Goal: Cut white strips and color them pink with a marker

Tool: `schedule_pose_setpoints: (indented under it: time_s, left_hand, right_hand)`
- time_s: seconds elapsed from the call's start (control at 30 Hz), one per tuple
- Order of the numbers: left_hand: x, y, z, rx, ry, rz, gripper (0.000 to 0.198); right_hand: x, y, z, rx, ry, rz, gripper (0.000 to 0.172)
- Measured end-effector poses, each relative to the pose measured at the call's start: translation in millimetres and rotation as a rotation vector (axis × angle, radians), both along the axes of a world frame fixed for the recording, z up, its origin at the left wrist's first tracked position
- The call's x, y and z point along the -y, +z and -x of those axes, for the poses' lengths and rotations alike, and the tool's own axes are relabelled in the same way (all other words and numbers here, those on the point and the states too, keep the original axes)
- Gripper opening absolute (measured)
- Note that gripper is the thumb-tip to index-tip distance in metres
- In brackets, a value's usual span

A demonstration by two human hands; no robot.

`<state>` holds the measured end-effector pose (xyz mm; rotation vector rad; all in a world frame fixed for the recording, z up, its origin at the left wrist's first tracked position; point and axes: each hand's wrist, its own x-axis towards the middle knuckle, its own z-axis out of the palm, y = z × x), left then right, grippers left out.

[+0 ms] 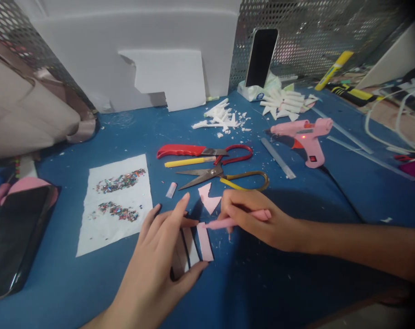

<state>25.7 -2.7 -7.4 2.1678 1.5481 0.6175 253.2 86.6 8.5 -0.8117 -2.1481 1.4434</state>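
1. The pink strip [204, 242] is lying flat on the blue surface [255, 292], in the gap between the two hands: just right of the left hand [159, 246], and left of the right hand [262, 230].
2. Its long axis is running away from the person, with the far end leaning slightly left.
3. The left hand is the nearer one. It is spanning a flat piece [192, 246] just left of the strip, fingers at the far edge and thumb at the near edge. It is apparently grasping that piece, and the thumb tip is coming right up to the strip's near end. How hard it is pressing cannot be told.
4. The right hand is grasping a pink marker [217, 224] like a pen and standing off to the right of the strip, with only the marker bridging the space.
5. The marker is pointing left, nearly crosswise to the strip, and its tip is meeting the strip's right side close to the far end. Whether it is pressing or barely touching cannot be told.
6. Most of the strip's length, from below the tip to the near end, is lying uncovered.
7. Beyond the strip, a notched pink scrap [210, 205] is lying near the right hand's fingers, and scissors [207, 173] are resting farther off.
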Motion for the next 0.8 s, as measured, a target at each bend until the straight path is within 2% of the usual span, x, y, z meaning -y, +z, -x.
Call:
schedule_pose_setpoints:
  time_s: [0.1, 0.2, 0.33, 0.43, 0.57, 0.67, 0.8]
  left_hand:
    - [0.2, 1.0, 0.0, -0.002, -0.002, 0.002, 0.083]
    - [-0.1, 1.7, -0.7, -0.004, 0.003, 0.002, 0.082]
    - [-0.1, 0.3, -1.0, 0.004, 0.003, -0.009, 0.081]
    - [0.6, -0.3, 0.0, -0.006, 0.002, -0.006, 0.082]
    - [0.4, 1.2, 0.3, -0.009, -0.002, -0.003, 0.081]
    - [-0.9, 2.4, -0.6, -0.008, -0.008, -0.006, 0.082]
    - [-1.5, 3.5, -1.2, -0.011, -0.015, 0.004, 0.082]
  right_hand:
    - [0.1, -0.1, -0.3, -0.007, 0.085, 0.044, 0.030]
    - [-0.1, 0.1, -0.1, -0.015, -0.009, -0.004, 0.028]
    - [-0.8, 0.9, 0.8, -0.013, 0.064, 0.054, 0.035]
    - [-0.7, 1.8, 1.3, -0.024, -0.039, -0.013, 0.032]
    - [-0.8, 1.9, 0.9, -0.007, 0.033, 0.050, 0.034]
    - [-1.1, 0.8, 0.4, -0.017, -0.040, 0.002, 0.031]
    - [-0.7, -0.2, -0.5, -0.010, 0.011, 0.028, 0.035]
